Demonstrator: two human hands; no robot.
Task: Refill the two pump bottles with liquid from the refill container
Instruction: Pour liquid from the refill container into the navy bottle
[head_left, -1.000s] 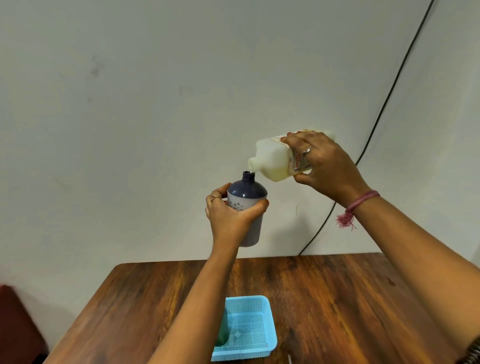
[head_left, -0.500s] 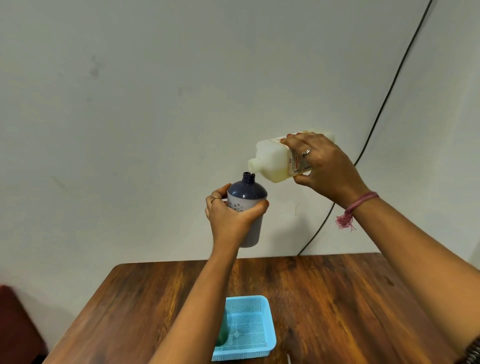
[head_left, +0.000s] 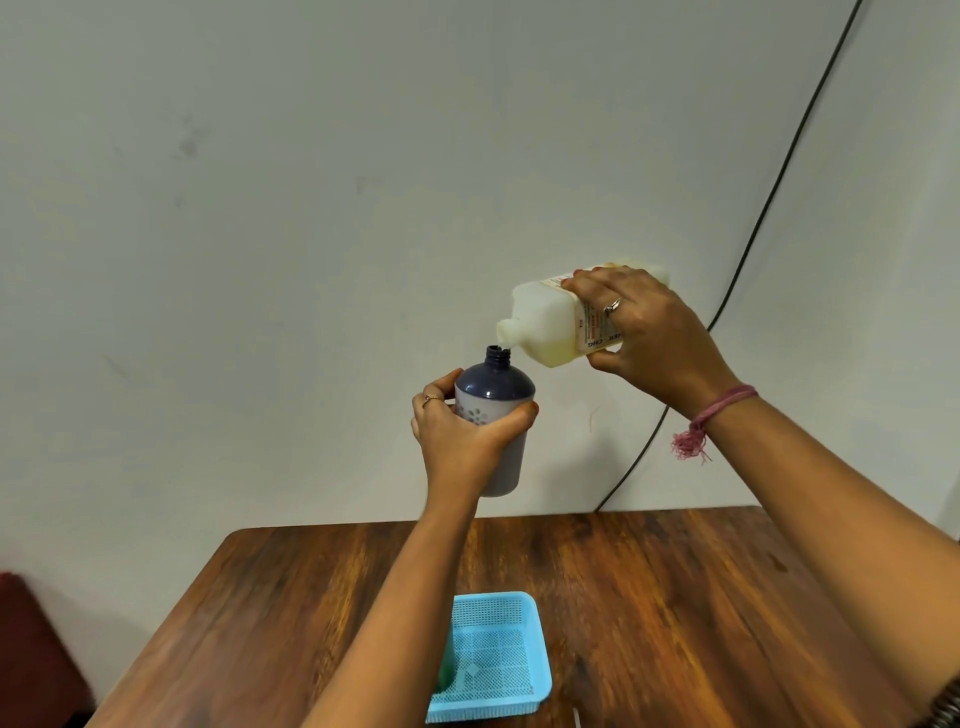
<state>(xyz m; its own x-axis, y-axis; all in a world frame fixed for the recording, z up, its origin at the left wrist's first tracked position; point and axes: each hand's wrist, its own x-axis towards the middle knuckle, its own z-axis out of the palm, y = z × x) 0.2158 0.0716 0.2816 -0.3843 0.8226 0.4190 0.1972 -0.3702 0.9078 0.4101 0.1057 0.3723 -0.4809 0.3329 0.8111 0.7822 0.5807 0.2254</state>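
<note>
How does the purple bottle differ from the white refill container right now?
The purple bottle is upright in the left hand; the white refill container is tipped sideways in the right hand. The bottle is dark and round-shouldered; the container is pale, squarish and labelled. Both are uncapped and held above the table.

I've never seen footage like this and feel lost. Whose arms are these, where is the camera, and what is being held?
No machine here: a person wears a camera on the head, looking forward and down, so you see their own arms. The left hand grips a dark blue bottle with its pump off, held up above the table. The right hand tilts a white refill container so its spout sits just above the bottle's open neck. Below, a wooden table holds a light blue mesh basket. A black cable runs down the wall.
</note>
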